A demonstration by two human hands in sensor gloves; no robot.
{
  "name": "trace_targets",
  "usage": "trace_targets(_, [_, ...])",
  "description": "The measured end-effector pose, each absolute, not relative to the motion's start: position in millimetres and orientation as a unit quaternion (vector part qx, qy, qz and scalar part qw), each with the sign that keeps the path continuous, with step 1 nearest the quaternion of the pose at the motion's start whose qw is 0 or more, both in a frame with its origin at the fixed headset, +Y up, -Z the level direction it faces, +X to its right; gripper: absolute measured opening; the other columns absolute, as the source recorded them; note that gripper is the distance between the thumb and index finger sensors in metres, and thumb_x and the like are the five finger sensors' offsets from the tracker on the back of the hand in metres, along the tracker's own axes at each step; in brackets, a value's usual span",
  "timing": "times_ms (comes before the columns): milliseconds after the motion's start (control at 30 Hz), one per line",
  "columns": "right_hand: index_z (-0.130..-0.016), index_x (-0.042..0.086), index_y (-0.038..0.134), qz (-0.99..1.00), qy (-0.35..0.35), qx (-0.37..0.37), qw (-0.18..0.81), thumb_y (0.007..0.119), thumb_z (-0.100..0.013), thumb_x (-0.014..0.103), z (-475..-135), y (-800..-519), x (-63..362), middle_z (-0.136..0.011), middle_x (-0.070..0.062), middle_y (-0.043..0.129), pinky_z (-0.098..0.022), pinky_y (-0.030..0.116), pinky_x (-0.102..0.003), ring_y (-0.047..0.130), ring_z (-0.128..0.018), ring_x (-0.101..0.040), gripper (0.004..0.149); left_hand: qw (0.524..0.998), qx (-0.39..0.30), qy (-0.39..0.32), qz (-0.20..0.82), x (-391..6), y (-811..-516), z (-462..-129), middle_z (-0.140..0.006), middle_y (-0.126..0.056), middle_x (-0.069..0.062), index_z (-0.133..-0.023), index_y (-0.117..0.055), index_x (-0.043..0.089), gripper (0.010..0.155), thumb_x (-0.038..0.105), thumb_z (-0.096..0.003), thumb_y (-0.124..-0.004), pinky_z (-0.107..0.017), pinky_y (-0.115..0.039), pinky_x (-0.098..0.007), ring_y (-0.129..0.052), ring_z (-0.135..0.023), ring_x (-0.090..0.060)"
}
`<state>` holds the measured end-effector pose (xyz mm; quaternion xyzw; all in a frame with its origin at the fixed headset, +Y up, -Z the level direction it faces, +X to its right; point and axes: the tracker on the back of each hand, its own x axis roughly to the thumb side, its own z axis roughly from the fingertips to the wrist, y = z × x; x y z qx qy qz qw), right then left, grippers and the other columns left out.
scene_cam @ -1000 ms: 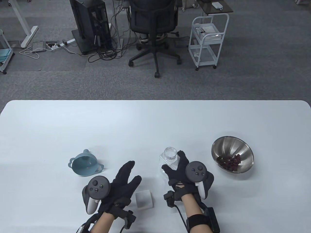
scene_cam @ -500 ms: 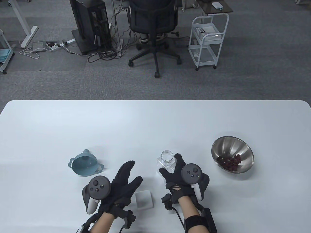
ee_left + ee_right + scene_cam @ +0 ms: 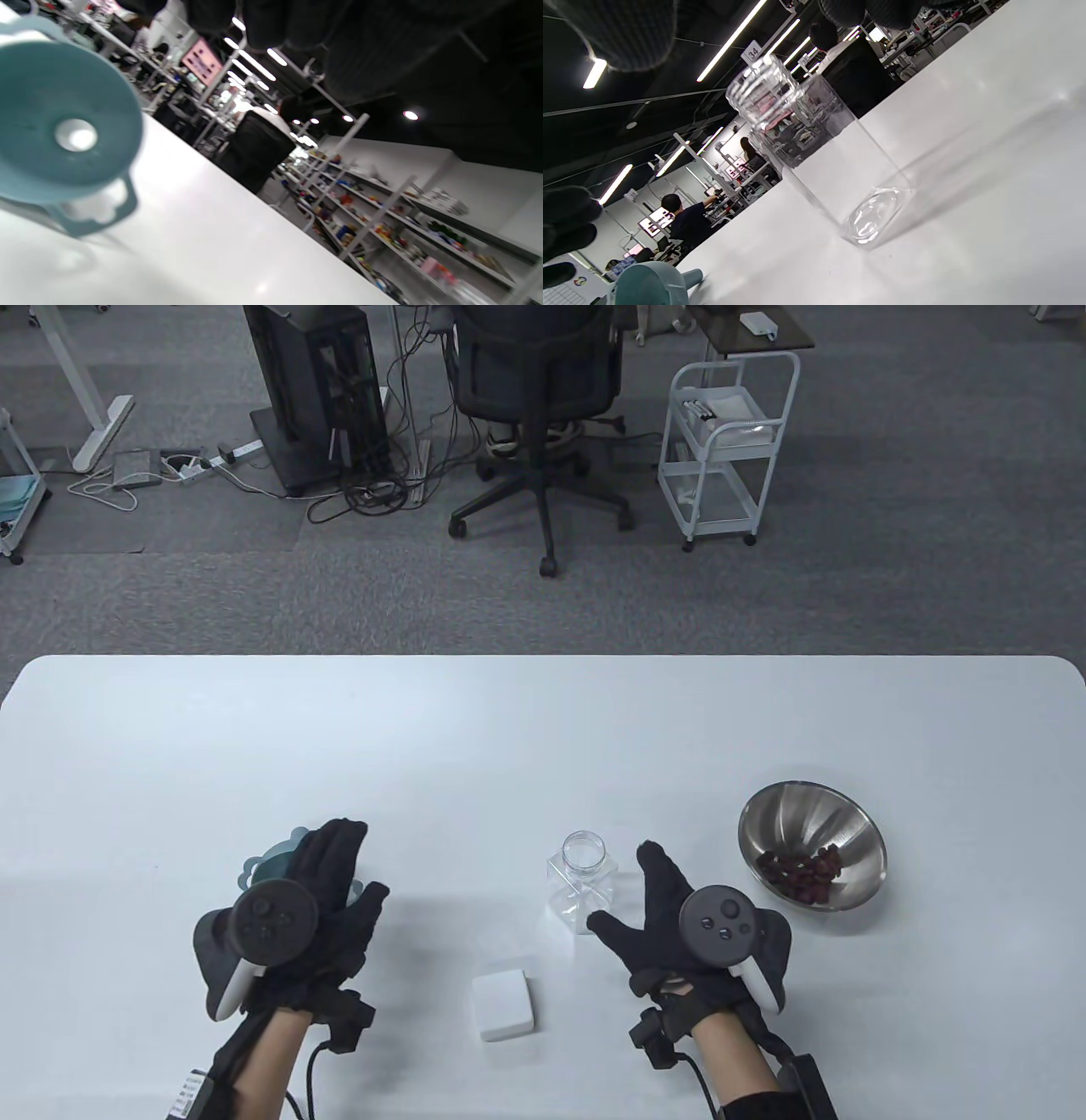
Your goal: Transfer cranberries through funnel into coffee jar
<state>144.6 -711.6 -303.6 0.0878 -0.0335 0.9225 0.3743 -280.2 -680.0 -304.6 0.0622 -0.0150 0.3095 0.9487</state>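
table view: taking the coffee jar (image 3: 583, 889) as the landmark, it stands upright on the white table (image 3: 543, 729), long axis vertical, open mouth facing up, lid off; a white lid-like square (image 3: 506, 1005) lies near it, toward the person. the right hand (image 3: 679, 912) is just beside the jar on its right, fingers spread wide, holding nothing, apart from the glass or at most grazing its base corner with the thumb. the steel bowl (image 3: 812, 846) with the cranberries (image 3: 802, 872) sits further right of the jar. well to the jar's left, the left hand (image 3: 318, 899) hovers over the teal funnel (image 3: 263, 869), covering most of it; whether it touches the funnel cannot be told here.

left wrist view: the funnel (image 3: 63, 127) lies tipped on its side, wide mouth toward the camera, spout away, so its long axis runs roughly along the table. the gloved fingers (image 3: 263, 25) hang spread above it, not closed on anything.

right wrist view: the jar (image 3: 814, 152) is empty and standing, with the funnel (image 3: 653, 281) far beyond it. the fingers (image 3: 615, 34) are wide.

the step in hand looks like picking up the funnel. doing it well probably means pinching the rim or a side tab, turning the spout downward, and seating it squarely in the narrow mouth while the right hand steadies the light jar.
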Motion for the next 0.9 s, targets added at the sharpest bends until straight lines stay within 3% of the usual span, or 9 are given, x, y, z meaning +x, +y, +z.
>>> trace_targets(200, [-0.107,0.002,0.034,0.913,-0.046,0.115,0.390,0.082,-0.044,0.062,-281,-712,167,-0.113,-0.025,0.049,-0.069,0.052,-0.062,0.055,-0.102,-0.054,0.099,0.956,0.027,0.069,0.285,-323,-695,-326,-0.125,-0.037,-0.002,-0.113,-0.046,0.030,0.067,0.034,-0.0546,-0.079,-0.080,-0.037,-0.063,-0.029,-0.116,-0.041])
trace_targets(400, [-0.106,0.002,0.036,0.909,-0.054,0.124,0.395,0.083,-0.043,0.062,-271,-719,176,-0.113,-0.025,0.049,-0.069,0.052,-0.062,0.056,-0.102,-0.053,0.099,0.971,0.004,0.108,0.214,-337,-713,-340,-0.124,-0.038,0.004,-0.111,-0.047,0.035,0.068,0.031,-0.0533,-0.082,-0.081,-0.038,-0.062,-0.033,-0.117,-0.039])
trace_targets(567, [-0.106,0.002,0.036,0.904,-0.059,0.125,0.405,0.083,-0.043,0.062,-267,-722,177,-0.113,-0.025,0.050,-0.069,0.052,-0.061,0.056,-0.101,-0.053,0.099,0.975,0.019,0.132,0.175,-342,-719,-347,-0.122,-0.050,0.006,-0.109,-0.054,0.039,0.062,0.032,-0.0532,-0.082,-0.079,-0.051,-0.060,-0.054,-0.114,-0.035])
trace_targets(767, [-0.106,0.002,0.036,0.904,-0.062,0.127,0.404,0.083,-0.043,0.061,-264,-723,177,-0.113,-0.024,0.050,-0.069,0.053,-0.061,0.057,-0.101,-0.052,0.098,0.976,0.053,0.154,0.144,-340,-720,-350,-0.111,-0.075,0.007,-0.101,-0.070,0.039,0.050,0.030,-0.0535,-0.080,-0.072,-0.068,-0.051,-0.085,-0.097,-0.029])
trace_targets(900, [-0.106,0.002,0.036,0.902,-0.068,0.125,0.409,0.082,-0.043,0.061,-262,-722,179,-0.112,-0.024,0.050,-0.069,0.053,-0.060,0.057,-0.101,-0.052,0.098,0.976,0.052,0.160,0.135,-339,-719,-350,-0.107,-0.082,0.006,-0.099,-0.074,0.038,0.046,0.030,-0.0535,-0.080,-0.070,-0.072,-0.048,-0.092,-0.092,-0.027])
